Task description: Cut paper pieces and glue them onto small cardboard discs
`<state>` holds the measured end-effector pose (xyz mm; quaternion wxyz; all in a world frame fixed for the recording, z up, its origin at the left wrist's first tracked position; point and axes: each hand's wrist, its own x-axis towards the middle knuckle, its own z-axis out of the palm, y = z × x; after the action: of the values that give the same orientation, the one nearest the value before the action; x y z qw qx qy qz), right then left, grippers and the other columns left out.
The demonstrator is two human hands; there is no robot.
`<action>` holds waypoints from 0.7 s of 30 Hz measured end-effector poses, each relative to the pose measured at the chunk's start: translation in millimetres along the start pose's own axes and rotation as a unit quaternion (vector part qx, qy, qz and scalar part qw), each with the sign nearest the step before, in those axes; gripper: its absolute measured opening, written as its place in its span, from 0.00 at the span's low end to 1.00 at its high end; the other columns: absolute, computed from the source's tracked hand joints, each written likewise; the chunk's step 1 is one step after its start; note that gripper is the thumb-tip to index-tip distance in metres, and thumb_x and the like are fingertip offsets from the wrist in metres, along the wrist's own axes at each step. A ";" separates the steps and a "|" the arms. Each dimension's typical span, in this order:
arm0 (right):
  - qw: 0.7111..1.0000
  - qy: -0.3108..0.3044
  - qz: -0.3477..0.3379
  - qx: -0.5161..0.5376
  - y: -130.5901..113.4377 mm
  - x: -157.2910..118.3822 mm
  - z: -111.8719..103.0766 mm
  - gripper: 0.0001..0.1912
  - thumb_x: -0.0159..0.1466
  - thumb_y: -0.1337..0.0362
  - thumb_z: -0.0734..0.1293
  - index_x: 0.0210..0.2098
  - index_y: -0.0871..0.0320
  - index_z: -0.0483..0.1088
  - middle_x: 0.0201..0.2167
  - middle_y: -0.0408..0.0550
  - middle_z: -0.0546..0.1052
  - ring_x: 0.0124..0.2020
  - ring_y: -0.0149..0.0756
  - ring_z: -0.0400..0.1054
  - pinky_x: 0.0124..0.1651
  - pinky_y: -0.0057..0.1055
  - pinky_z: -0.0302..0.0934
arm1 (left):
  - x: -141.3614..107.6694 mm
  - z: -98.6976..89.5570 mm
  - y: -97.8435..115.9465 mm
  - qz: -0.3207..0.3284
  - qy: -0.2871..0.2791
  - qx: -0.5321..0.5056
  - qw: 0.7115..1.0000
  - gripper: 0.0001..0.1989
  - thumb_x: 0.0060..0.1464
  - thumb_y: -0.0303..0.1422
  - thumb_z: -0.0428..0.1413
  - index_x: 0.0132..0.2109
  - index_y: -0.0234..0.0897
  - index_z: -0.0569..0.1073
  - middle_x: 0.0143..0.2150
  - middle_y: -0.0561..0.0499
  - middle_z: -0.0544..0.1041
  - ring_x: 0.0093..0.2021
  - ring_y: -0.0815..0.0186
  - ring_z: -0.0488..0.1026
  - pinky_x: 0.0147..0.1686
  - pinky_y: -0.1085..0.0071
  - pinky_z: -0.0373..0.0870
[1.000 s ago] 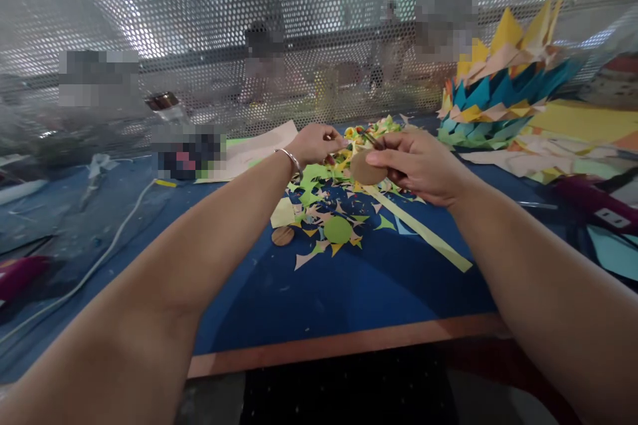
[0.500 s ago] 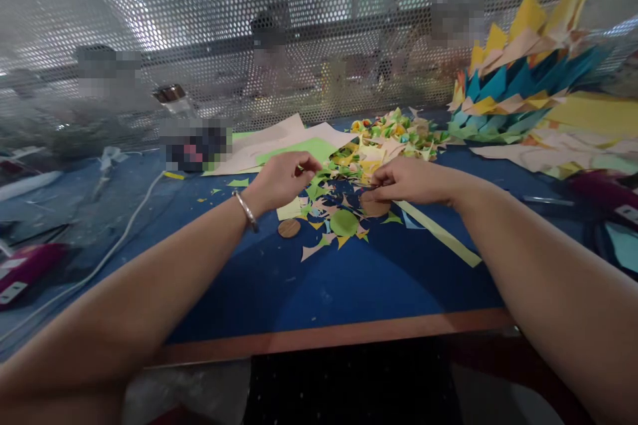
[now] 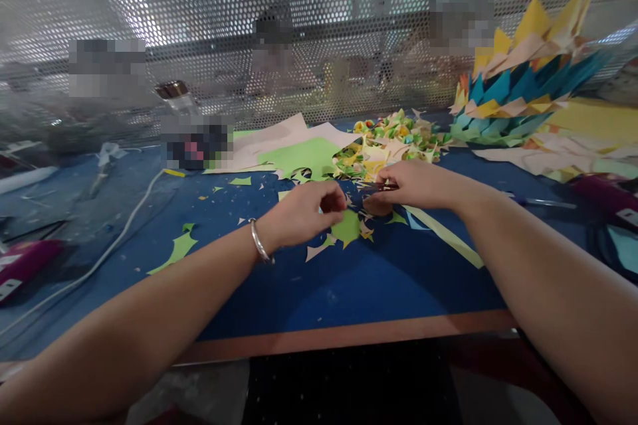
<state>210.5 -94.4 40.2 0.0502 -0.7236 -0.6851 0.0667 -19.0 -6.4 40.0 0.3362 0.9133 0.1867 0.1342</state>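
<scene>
Both bare forearms come in from the lower corners and lean toward the middle of the blue counter (image 3: 319, 299), so that the two hands are near each other but apart. The left hand (image 3: 312, 212), with a silver bracelet (image 3: 260, 241) at its wrist, is held low over the paper pieces, its back turned partly up and its wrist almost straight. Its fingers are curled in a round shape toward the thumb; whether the tips touch or pinch something, I cannot tell. Just beside these tips lies a green paper disc (image 3: 345, 227), partly hidden by the hand, among small cut scraps. The right hand (image 3: 406, 184) reaches in from the other side, its forearm sloping up and to the left, its back upward and its fingers bent. These fingers are pressed together with the thumb around a dark slim tool (image 3: 383, 186), which is blurred. A brown disc (image 3: 377, 206) shows directly below the right thumb; I cannot tell if it is gripped too. A pale paper strip (image 3: 451, 237) runs from near this hand toward the right forearm. Beyond the hands lie a green sheet (image 3: 302, 154) and a heap of coloured paper pieces (image 3: 399, 136).
</scene>
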 end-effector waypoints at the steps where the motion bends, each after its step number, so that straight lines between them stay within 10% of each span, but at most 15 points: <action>1: 1.000 0.003 0.002 -0.002 -0.7 -0.5 0.8 0.20 0.62 0.44 0.65 0.32 0.56 0.69 0.27 0.49 0.73 0.29 0.38 0.65 0.29 0.33 0.49 | 0.7 -5.5 -0.5 -0.007 0.032 -0.038 0.999 0.02 0.52 0.28 0.59 0.36 0.36 0.74 0.32 0.51 0.76 0.31 0.68 0.70 0.33 0.70 0.67; 8: 0.999 -0.017 0.014 -0.026 -17.1 -8.4 -2.9 0.16 0.63 0.50 0.65 0.38 0.58 0.73 0.33 0.53 0.77 0.33 0.41 0.69 0.31 0.33 0.53 | 3.4 -26.3 1.8 -0.105 0.290 -0.363 0.879 0.03 0.56 0.24 0.55 0.37 0.35 0.72 0.34 0.52 0.72 0.32 0.69 0.73 0.29 0.72 0.74; 15: 0.995 -0.009 0.040 -0.089 -28.5 -13.8 -5.8 0.20 0.66 0.50 0.63 0.45 0.59 0.73 0.35 0.54 0.79 0.35 0.46 0.72 0.31 0.33 0.53 | -8.8 -14.3 -3.2 -0.172 0.275 -0.426 0.844 0.08 0.58 0.20 0.57 0.43 0.34 0.70 0.33 0.53 0.72 0.31 0.70 0.73 0.31 0.72 0.76; 21: 0.984 0.151 -0.033 -0.089 -47.4 -20.7 -2.9 0.18 0.66 0.54 0.64 0.52 0.56 0.73 0.43 0.51 0.80 0.37 0.44 0.74 0.32 0.34 0.56 | -8.6 -1.4 -3.8 -0.190 0.260 -0.472 0.821 0.09 0.60 0.19 0.57 0.41 0.36 0.67 0.31 0.55 0.73 0.29 0.71 0.74 0.30 0.73 0.73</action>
<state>163.3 -112.3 51.4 0.0909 -0.7038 -0.6966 -0.1058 -28.1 -6.7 37.5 0.6842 0.5203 0.3507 0.3718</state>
